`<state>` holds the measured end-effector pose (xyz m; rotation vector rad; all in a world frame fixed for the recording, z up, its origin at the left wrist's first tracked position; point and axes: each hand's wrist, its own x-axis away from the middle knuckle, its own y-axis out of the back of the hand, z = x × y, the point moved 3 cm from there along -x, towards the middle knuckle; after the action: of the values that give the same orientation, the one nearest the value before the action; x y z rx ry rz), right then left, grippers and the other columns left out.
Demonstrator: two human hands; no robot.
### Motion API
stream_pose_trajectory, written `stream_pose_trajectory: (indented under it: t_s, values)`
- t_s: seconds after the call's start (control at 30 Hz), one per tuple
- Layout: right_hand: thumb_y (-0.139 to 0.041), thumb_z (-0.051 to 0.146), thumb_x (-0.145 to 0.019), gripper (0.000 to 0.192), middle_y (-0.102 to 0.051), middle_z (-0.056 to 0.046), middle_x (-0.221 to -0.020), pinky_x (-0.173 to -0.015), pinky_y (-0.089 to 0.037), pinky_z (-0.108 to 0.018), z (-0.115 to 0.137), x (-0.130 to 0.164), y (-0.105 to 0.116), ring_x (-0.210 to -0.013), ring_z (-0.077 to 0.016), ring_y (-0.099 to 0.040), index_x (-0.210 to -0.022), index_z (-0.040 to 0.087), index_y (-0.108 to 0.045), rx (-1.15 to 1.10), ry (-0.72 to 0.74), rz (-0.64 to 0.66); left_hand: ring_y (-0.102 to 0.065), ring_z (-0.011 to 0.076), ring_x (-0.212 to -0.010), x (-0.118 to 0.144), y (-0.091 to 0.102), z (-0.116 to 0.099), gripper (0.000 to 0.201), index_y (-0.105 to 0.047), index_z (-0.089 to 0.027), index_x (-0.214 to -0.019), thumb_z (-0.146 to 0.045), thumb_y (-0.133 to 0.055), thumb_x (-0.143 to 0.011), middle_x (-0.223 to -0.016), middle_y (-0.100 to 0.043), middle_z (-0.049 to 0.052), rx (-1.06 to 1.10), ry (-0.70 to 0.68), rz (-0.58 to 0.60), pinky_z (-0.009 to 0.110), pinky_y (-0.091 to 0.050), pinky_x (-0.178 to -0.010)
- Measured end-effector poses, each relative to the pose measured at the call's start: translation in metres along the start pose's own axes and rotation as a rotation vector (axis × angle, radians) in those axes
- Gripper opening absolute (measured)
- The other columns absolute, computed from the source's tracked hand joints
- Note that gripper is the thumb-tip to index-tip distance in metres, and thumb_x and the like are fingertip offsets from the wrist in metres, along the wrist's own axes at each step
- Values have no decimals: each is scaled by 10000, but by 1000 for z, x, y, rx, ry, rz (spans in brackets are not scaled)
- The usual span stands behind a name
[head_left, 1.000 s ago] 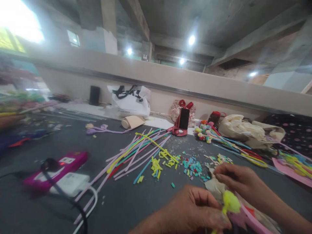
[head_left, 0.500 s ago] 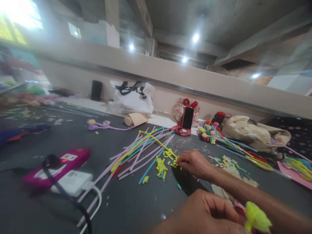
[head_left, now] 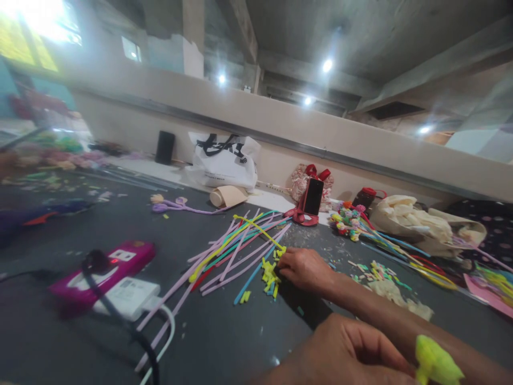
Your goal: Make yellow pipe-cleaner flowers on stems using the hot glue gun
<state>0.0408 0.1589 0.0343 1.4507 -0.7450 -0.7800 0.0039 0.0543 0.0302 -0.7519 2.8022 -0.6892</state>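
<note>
My left hand (head_left: 340, 350) is closed at the bottom of the view, with a bright yellow flower-like piece (head_left: 436, 359) sticking out past its fingers. My right hand (head_left: 306, 269) reaches in from the right, its curled fingers down at a heap of short yellow cut pieces (head_left: 269, 275). Whether those fingertips pinch anything is hidden. Some blue bits are mixed into the heap. Just beyond, a long yellow stick (head_left: 260, 231) lies across a loose bundle of lilac, green, red and blue sticks (head_left: 230, 263).
On the left are a magenta device (head_left: 132, 258), a white adapter (head_left: 127, 297) and cables. A phone (head_left: 313, 197) leans on a red stand. Behind are a white bag (head_left: 224, 163) and a paper roll (head_left: 229, 197). Pastel cut bits (head_left: 380, 272) and a flower bunch (head_left: 348, 220) lie right.
My right hand has moved left against the heap, and the loose yellow pieces by its fingers are now bunched or covered. My left hand still holds the yellow piece. The view has shifted slightly.
</note>
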Motion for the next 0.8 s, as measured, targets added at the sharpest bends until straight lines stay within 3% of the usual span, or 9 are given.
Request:
stream_pose_trajectory:
  t_s: [0.1, 0.2, 0.3, 0.43, 0.57, 0.6, 0.67, 0.8]
  values:
    - [-464, 171, -775, 153, -630, -75, -782, -526, -333, -244, 5, -5, -1, -662, -183, -577, -763, 150, -615, 30, -14, -3, -478, 60, -493, 1, 0, -2, 231, -653, -149, -640, -350, -703, -537, -563, -586, -35, 21, -9, 22, 167, -316, -478]
    - [-425, 177, -803, 173, -628, -102, -813, -529, -338, -259, 5, -5, 4, -665, -196, -576, -827, 132, -590, 23, -41, -44, -469, 44, -477, 3, 1, -3, 227, -656, -146, -671, -320, -711, -538, -572, -582, -38, 59, 24, -1, 154, -306, -460]
    - [-395, 177, -820, 180, -634, -72, -792, -549, -353, -251, -2, 3, 14, -675, -179, -574, -863, 151, -568, -32, -87, -108, -466, 35, -471, 5, 1, -5, 198, -661, -141, -677, -287, -705, -550, -565, -583, -34, 68, 38, -34, 145, -305, -455]
    - [-436, 118, -780, 155, -632, -12, -693, -551, -376, -210, -17, 33, 29, -629, -130, -567, -778, 167, -583, -154, -140, -178, -417, 20, -383, 3, 2, -10, 175, -612, -130, -612, -291, -669, -575, -489, -561, -36, 107, 47, -124, 138, -255, -388]
    - [-491, 129, -761, 140, -640, -15, -749, -586, -422, -198, -27, 83, 42, -673, -121, -584, -819, 173, -610, -284, -187, -234, -351, 18, -282, -3, 9, -10, 196, -509, -161, -601, -323, -614, -636, -442, -539, -51, 154, 8, -282, 152, -169, -305]
    - [-500, 152, -759, 119, -635, -15, -731, -569, -432, -201, -28, 96, 43, -655, -124, -586, -800, 172, -610, -349, -216, -245, -330, 12, -268, -4, 12, -9, 200, -497, -163, -605, -326, -602, -652, -446, -542, -51, 148, -13, -331, 153, -146, -294]
    - [-522, 224, -751, 94, -592, 5, -599, -457, -426, -192, -29, 119, 42, -520, -114, -565, -724, 161, -586, -693, -340, -245, -318, 3, -265, -6, 17, -8, 214, -499, -156, -615, -340, -593, -668, -461, -550, -46, 121, -35, -390, 148, -136, -288]
    - [-593, 306, -691, 157, -548, 42, -458, -324, -357, -159, -23, 147, 33, -327, -61, -440, -670, 155, -558, -1171, -570, -284, -411, 25, -315, -8, 21, -3, 237, -522, -146, -636, -363, -614, -654, -497, -573, -25, 74, -6, -401, 135, -193, -290]
